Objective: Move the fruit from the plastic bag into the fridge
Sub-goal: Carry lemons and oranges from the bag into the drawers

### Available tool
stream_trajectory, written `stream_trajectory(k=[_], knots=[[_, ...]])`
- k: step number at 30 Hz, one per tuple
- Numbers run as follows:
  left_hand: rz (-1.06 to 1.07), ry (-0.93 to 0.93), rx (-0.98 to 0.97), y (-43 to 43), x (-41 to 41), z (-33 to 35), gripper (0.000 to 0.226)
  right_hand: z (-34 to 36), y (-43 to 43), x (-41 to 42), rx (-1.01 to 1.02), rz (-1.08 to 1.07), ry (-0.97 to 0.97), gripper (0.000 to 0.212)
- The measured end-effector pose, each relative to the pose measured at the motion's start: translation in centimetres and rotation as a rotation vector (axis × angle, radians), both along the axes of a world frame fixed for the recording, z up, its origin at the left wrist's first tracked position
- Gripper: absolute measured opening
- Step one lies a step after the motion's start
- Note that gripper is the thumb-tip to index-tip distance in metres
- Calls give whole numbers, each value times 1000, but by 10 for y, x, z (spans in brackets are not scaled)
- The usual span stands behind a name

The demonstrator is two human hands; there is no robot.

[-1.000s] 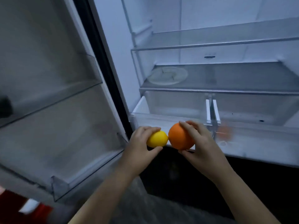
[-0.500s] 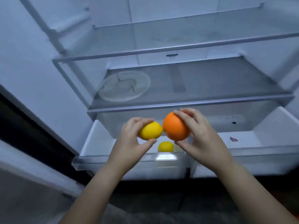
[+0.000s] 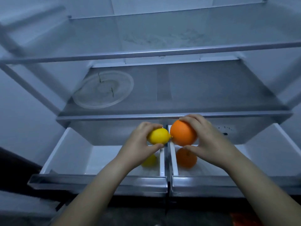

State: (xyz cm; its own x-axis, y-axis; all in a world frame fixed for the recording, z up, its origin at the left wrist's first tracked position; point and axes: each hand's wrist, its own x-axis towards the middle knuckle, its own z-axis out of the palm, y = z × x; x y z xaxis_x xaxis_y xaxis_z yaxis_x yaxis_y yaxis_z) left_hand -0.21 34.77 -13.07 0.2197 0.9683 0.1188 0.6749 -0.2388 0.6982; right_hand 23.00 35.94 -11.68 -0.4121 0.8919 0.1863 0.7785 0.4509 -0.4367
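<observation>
My left hand [image 3: 138, 147] grips a yellow lemon [image 3: 158, 136] above the left fridge drawer [image 3: 73, 152]. My right hand [image 3: 210, 144] grips an orange [image 3: 183, 133] above the right drawer [image 3: 268, 154]. The two fruits almost touch over the divider between the drawers. Below them, a second lemon [image 3: 149, 160] lies in the left drawer and a second orange [image 3: 186, 158] lies in the right drawer, both partly hidden by my hands. The plastic bag is out of sight.
Both drawers are pulled out, with their front rims [image 3: 101, 181] near me. Above them a glass shelf [image 3: 211, 88] carries a round clear plate [image 3: 103, 88]. A higher glass shelf [image 3: 162, 38] spans the fridge. Dark floor lies below.
The view has moved closer and centred on the fridge. Both hands have carried the lemon and orange forward, from the drawer fronts to above the open drawers.
</observation>
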Motion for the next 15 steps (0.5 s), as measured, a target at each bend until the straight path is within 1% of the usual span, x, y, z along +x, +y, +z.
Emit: stream_trajectory(k=[5,9,12,14,15], knots=[[-52,18,-64,14,-17,2,52,2,10,13,-123,44,6,81],[-74,42,-170,17,-45,-8,50,-6,6,26,-227,88,-58,81],[-179,162,-276,20,-53,-18,52,-23,14,23,-330,173,-149,86],[-257,257,-348,22,-50,-25,57,-38,20,23,-392,227,-245,94],[-297,314,-370,23,-48,-28,60,-41,20,22,-387,253,-304,98]])
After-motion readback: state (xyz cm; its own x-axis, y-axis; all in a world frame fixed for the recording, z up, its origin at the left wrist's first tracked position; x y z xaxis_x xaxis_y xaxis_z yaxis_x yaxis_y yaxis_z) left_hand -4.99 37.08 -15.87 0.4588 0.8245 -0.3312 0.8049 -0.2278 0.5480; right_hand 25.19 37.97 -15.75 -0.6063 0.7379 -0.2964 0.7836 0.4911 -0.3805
